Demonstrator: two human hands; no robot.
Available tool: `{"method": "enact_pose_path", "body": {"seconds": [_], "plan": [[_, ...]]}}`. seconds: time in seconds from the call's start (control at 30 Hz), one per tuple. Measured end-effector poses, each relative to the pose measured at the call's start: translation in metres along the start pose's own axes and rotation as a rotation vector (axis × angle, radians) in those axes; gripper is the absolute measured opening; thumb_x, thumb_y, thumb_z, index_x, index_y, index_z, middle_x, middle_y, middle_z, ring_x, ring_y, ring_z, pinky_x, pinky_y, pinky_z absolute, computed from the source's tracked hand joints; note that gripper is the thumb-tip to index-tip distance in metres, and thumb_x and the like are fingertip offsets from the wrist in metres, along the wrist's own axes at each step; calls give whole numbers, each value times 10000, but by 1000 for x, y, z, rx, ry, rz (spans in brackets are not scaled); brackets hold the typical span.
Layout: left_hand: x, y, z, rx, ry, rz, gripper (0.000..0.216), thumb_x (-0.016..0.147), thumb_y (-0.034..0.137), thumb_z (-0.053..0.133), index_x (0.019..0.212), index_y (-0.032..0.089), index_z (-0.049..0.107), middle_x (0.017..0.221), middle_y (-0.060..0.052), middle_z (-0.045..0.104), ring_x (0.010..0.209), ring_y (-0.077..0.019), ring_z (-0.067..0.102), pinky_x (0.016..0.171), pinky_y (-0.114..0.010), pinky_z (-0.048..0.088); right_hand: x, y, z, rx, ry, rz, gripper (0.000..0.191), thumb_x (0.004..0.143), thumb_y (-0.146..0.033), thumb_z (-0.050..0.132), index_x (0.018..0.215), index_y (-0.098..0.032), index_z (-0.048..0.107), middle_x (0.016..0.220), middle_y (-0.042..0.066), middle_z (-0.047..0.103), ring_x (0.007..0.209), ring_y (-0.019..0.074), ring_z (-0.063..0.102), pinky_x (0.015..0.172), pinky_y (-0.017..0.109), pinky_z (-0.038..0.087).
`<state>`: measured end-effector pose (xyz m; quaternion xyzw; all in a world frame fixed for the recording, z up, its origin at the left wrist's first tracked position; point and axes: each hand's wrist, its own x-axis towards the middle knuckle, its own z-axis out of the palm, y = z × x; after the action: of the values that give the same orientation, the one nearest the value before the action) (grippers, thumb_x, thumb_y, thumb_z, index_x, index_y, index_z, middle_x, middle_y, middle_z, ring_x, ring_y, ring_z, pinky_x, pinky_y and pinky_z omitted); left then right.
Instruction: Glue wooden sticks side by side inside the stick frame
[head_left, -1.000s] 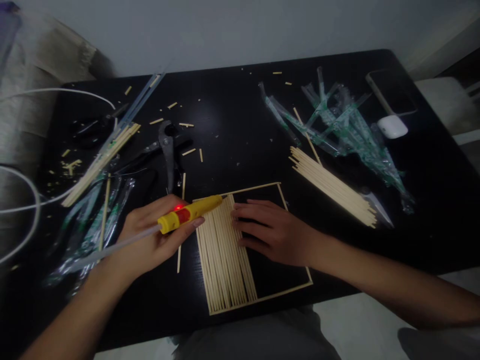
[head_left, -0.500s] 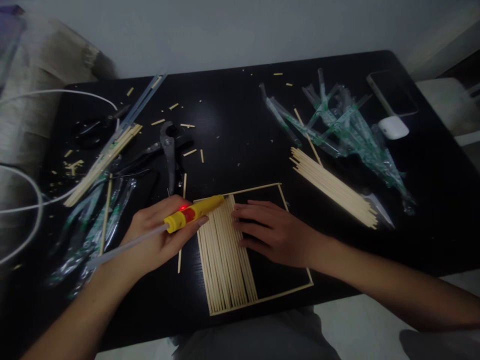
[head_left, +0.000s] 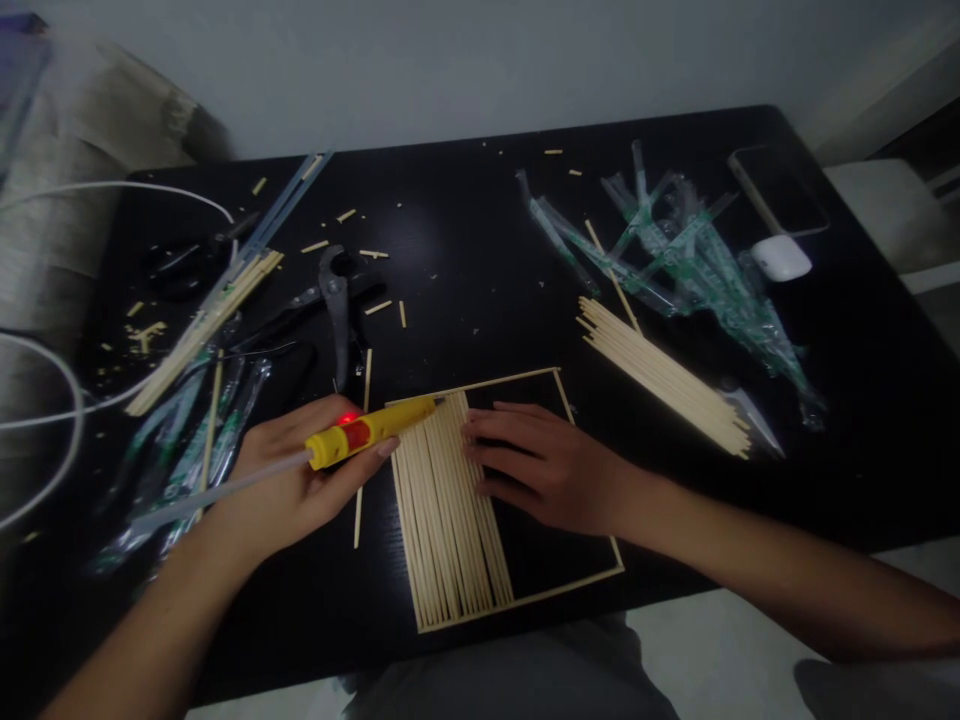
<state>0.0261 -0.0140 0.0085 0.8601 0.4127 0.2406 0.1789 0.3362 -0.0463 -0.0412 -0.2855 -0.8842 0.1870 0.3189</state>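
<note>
A yellow hot glue gun [head_left: 371,430] with a glowing red light lies in the grip of my left hand [head_left: 289,480]; a translucent glue stick [head_left: 217,495] sticks out of its back. Its nozzle points at the top edge of a rectangular frame of sticks [head_left: 517,378]. Side by side across the frame's left part lies a row of wooden sticks [head_left: 450,510]. My right hand [head_left: 551,465] is palm down with fingers stretched out, the fingertips touching the right side of that row near its top. The frame's right part shows bare black tabletop.
A bundle of sticks [head_left: 664,375] lies at right beside a knife [head_left: 757,420] and crumpled plastic wrappers [head_left: 697,240]. Beyond are a phone [head_left: 780,190] and white case [head_left: 781,257]. At left are pliers [head_left: 336,310], scissors [head_left: 180,265], a white cable [head_left: 79,400] and stick scraps.
My left hand has drawn the glue gun slightly left and down, so its nozzle sits a little farther left along the frame's top edge. My right hand stays at the row.
</note>
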Motion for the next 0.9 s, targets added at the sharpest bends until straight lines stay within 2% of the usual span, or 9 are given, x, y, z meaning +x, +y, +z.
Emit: {"method": "enact_pose_path", "body": {"seconds": [0.2, 0.33, 0.47, 0.6, 0.77, 0.9], "plan": [[-4, 2, 1, 31, 44, -38, 221, 1079, 404, 656, 903, 271, 638, 755, 20, 693, 610, -160, 689, 490, -303, 495, 1, 0, -1, -17, 10, -24, 212, 1104, -225, 698, 1257, -86, 745, 1344, 188, 797, 1341, 265, 760, 1213, 466, 605], [-2, 8, 10, -57, 38, -22, 171, 1084, 378, 673, 960, 261, 663, 844, 8, 722, 663, -154, 708, 548, -291, 542, 0, 0, 0, -14, 12, -19, 208, 1108, -242, 697, 1262, -110, 744, 1344, 172, 799, 1350, 254, 755, 1222, 458, 598], [-2, 7, 13, -65, 8, -11, 202, 1089, 378, 664, 948, 234, 669, 844, -3, 710, 650, -144, 690, 537, -277, 527, 0, 0, 0, -8, 3, -14, 211, 1099, -227, 708, 1263, -98, 744, 1340, 181, 797, 1359, 261, 749, 1229, 467, 591], [-3, 1, 7, 8, 7, -9, 246, 1094, 359, 633, 882, 236, 660, 780, 6, 706, 627, -149, 690, 534, -273, 519, -1, 0, 0, -4, -1, -8, 215, 1112, -240, 690, 1289, -128, 739, 1361, 167, 794, 1354, 258, 752, 1214, 480, 605], [-5, -1, 0, 34, 99, -30, 233, 1060, 375, 671, 865, 249, 653, 734, 18, 695, 586, -151, 669, 505, -286, 488, -2, 1, 2, -6, -2, -11, 227, 1115, -243, 687, 1313, -138, 724, 1360, 163, 794, 1374, 263, 742, 1217, 489, 605], [-5, -1, 2, 2, 155, -49, 150, 1035, 303, 683, 896, 257, 652, 762, 20, 696, 603, -146, 661, 529, -289, 503, -2, 1, 0, -16, -16, -10, 224, 1125, -252, 674, 1327, -166, 716, 1368, 152, 793, 1375, 256, 743, 1211, 492, 613]]}}
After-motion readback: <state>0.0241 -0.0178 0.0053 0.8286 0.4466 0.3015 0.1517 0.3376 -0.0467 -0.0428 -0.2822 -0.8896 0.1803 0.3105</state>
